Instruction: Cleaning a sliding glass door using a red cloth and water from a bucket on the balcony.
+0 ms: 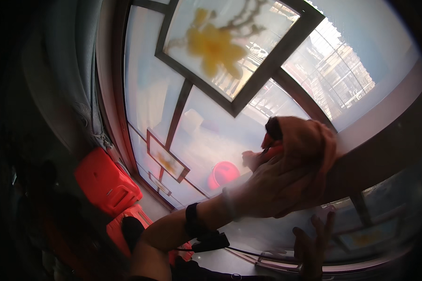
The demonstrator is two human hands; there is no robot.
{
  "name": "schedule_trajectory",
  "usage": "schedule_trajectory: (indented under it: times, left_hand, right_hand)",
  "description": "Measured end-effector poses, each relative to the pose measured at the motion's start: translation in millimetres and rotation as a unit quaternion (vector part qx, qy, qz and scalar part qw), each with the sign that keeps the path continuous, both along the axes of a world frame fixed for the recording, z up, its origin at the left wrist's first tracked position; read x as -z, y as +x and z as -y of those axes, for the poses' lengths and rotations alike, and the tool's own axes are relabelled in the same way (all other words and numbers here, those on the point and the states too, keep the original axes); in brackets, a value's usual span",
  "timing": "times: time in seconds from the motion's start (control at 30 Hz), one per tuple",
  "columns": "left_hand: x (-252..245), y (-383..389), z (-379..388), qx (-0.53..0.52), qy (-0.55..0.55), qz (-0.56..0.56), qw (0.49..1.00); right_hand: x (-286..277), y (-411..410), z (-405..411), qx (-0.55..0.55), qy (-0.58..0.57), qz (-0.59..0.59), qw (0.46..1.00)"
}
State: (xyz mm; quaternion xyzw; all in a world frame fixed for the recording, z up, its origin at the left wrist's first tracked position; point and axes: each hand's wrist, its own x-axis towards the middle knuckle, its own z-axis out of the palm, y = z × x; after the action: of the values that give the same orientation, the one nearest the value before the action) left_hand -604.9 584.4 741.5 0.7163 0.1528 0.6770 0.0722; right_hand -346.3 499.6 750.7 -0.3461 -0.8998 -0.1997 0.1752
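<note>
My left hand [277, 189] presses a bunched orange cloth [304, 144] near the dark frame [372, 154] at the edge of a glass panel [204, 140]. The cloth covers part of the fingers. A pale bracelet and a black strap [193, 219] circle that wrist and forearm. Lower right, in shadow, my right hand [314, 237] is raised with fingers apart, holding nothing visible; whether it touches the dark glass behind it I cannot tell. Framed yellow flower designs [214, 45] decorate the glass.
Below stands a red plastic chair or stool [105, 182], with a dark-clad foot [132, 230] on red plastic beside it. A grey curtain [86, 70] hangs at left. Through the glass shows a red bucket [225, 174]. A black device on a cable [212, 242] hangs near my left forearm.
</note>
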Motion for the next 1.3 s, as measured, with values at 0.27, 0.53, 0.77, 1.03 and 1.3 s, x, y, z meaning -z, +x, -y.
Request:
schedule_trajectory:
  times: [0.27, 0.53, 0.77, 1.03, 1.3]
  left_hand:
    - [49, 15, 9, -0.176, -0.006, 0.027, 0.984]
    - [278, 45, 60, 0.062, -0.517, 0.157, 0.839]
    - [159, 58, 37, -0.188, -0.263, -0.051, 0.945]
    - [-141, 11, -40, -0.086, 0.118, -0.055, 0.988]
    - [-87, 30, -18, -0.100, 0.010, -0.077, 0.992]
  right_hand:
    - [-26, -8, -11, 0.017, 0.095, -0.012, 0.995]
    - [-27, -14, -37, 0.065, 0.151, 0.069, 0.984]
    - [-25, -22, -39, 0.006, 0.170, 0.069, 0.983]
    - [-18, -31, -58, -0.039, 0.236, 0.038, 0.970]
    - [-26, -10, -43, -0.098, 0.142, -0.031, 0.984]
